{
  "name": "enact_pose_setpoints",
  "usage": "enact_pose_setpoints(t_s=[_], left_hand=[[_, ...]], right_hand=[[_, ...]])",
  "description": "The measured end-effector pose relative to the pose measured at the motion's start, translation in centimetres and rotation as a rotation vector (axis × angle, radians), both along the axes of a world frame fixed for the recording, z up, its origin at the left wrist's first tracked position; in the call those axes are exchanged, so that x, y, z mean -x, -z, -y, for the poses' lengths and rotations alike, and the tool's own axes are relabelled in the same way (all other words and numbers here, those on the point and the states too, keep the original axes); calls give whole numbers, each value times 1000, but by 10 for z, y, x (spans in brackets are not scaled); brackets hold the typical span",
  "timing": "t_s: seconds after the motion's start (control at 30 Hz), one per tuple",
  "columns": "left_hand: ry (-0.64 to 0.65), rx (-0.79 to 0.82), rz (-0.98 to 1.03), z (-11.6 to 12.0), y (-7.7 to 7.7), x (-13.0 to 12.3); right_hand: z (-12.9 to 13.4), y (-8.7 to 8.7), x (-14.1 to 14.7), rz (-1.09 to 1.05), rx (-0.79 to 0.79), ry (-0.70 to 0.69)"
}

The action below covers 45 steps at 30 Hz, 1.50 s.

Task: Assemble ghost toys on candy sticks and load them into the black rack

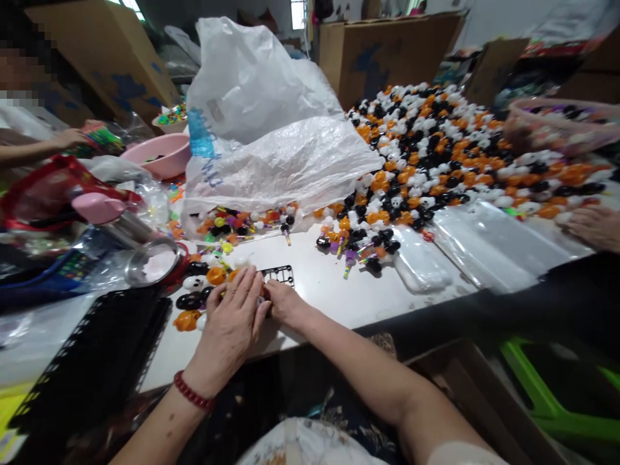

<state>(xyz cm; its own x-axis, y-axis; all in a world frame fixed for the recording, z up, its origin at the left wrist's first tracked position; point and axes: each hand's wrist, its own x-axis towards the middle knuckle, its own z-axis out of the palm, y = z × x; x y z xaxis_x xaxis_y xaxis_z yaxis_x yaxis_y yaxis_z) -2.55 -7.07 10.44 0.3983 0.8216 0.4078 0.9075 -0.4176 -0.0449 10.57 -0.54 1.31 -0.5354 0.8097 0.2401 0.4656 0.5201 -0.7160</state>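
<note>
left hand (232, 303): palm down, fingers extended over small orange, black and white figures (192, 284) spreading to its left | right hand (285, 301): just beside it, by black frame (279, 268), grip hidden | farther left of hands: black racks (99, 349) | beyond hands: translucent bag (271, 123) | beyond, rightward: large figure heap (431, 142)

Dim light, blurred outer edges
</note>
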Motion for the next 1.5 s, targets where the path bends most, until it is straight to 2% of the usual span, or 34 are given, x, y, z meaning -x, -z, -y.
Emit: enact_pose_setpoints(t_s=[0.13,0.23,0.3,0.37,0.43,0.5,0.57,0.63,0.73,0.8,0.9,1.0,1.13,1.27,1.37,1.5], left_hand=[[-1,-43,16,-2,7,3],[4,-86,22,-3,10,6],[28,-102,16,-4,13,9],[57,-112,6,-5,14,10],[67,-121,7,-5,13,11],[58,-128,17,-4,11,10],[41,-125,24,-5,7,8],[23,-118,23,-6,4,5],[22,-87,8,-8,3,4],[33,-68,1,-8,4,5],[46,-43,-9,-5,4,10],[67,-19,-22,0,-1,14],[64,3,-22,6,-7,14],[58,13,-12,8,-7,13],[68,8,-16,8,-5,14],[77,-1,-10,8,-5,15]], right_hand=[[0,2,6,32,-2,-9],[1,-6,-11,-31,-8,40],[5,-15,-43,-113,-27,153],[9,-25,-88,-109,-54,357],[11,-35,-137,78,-90,641],[11,-41,-178,296,-102,830],[8,-42,-203,456,-110,888],[5,-39,-213,532,-110,881],[2,-32,-211,474,-130,887],[3,-27,-204,303,-143,895],[7,-23,-189,6,-68,913],[13,-18,-169,-98,-16,879],[13,-8,-144,-18,-106,773],[3,-3,-135,150,-188,848],[-8,-9,-132,237,-180,925],[-20,-22,-123,298,-154,894]])
